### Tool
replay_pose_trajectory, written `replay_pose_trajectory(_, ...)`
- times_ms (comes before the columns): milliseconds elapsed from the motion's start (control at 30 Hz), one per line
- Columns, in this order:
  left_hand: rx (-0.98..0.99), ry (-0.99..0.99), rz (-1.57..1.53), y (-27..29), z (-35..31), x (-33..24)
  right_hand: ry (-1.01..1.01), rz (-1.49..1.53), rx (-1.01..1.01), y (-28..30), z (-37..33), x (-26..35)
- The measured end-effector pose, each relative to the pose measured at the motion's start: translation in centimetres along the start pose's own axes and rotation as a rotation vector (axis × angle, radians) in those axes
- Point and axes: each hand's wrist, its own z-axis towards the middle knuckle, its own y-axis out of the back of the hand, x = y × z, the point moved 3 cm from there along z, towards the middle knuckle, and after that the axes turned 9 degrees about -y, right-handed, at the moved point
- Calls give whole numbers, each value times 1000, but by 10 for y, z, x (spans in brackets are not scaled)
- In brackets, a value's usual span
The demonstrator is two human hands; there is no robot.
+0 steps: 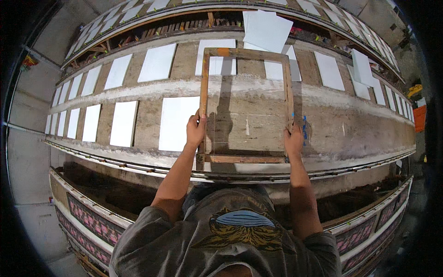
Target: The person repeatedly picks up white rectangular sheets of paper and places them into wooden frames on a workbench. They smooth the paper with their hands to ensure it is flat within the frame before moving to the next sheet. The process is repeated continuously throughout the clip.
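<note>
With both hands I hold a rectangular wooden frame (204, 85) over the long worktable (350, 127). My left hand (196, 130) is closed around its left side bar. On the right side bar, near a small blue mark, my right hand (293, 140) is closed too. The tabletop shows through the frame's middle; whether a fine mesh is stretched there I cannot tell. Just left of my left hand lies a white rectangular panel (177, 123). The frame's far end overlaps another white panel (201, 57) and part of one to its right.
White panels (119, 71) lie spaced in two rows along the table. A loose stack of white panels (267, 31) stands at the far edge, a smaller pile (362, 67) to its right. A rail (138, 162) runs along the near edge. Behind me is another bench (92, 198).
</note>
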Motion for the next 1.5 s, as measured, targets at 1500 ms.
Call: replay_pose_trajectory(1500, 45, -6, 173, -102, -68, -4, -52, -4, 110, 24, -13, -111)
